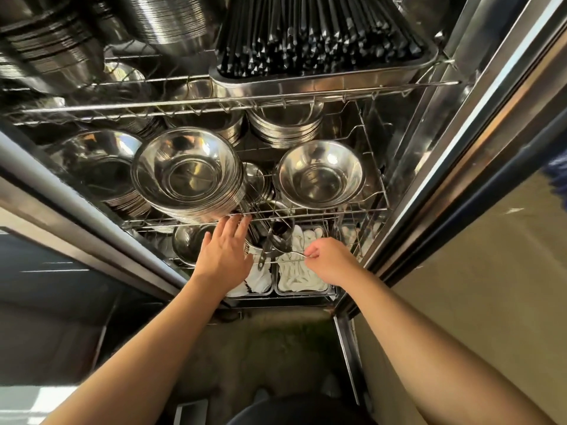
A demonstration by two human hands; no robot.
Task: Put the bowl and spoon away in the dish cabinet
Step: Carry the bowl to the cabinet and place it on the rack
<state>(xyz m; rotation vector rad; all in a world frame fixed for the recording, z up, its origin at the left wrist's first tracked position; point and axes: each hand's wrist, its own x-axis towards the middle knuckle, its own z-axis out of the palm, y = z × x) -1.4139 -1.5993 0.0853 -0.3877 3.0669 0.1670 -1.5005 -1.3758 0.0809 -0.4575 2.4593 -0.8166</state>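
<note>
The dish cabinet stands open in front of me, with wire racks [306,214] as shelves. A tall stack of steel bowls [187,176] sits on the middle rack at the left, and a single steel bowl [320,176] sits to its right. My left hand [225,251] is open, with its fingertips at the middle rack's front wire below the stack. My right hand [328,262] pinches the thin handle of a spoon [280,242], whose head lies among dark utensils between the racks. A smaller bowl [187,243] rests on the lower shelf beside my left hand.
White cloths fill steel trays [302,282] on the lowest shelf. More bowl stacks [285,127] stand at the back. A tray of black chopsticks [319,35] sits on the top rack. The cabinet's steel door frame [429,167] runs along the right, and the floor [270,348] lies below.
</note>
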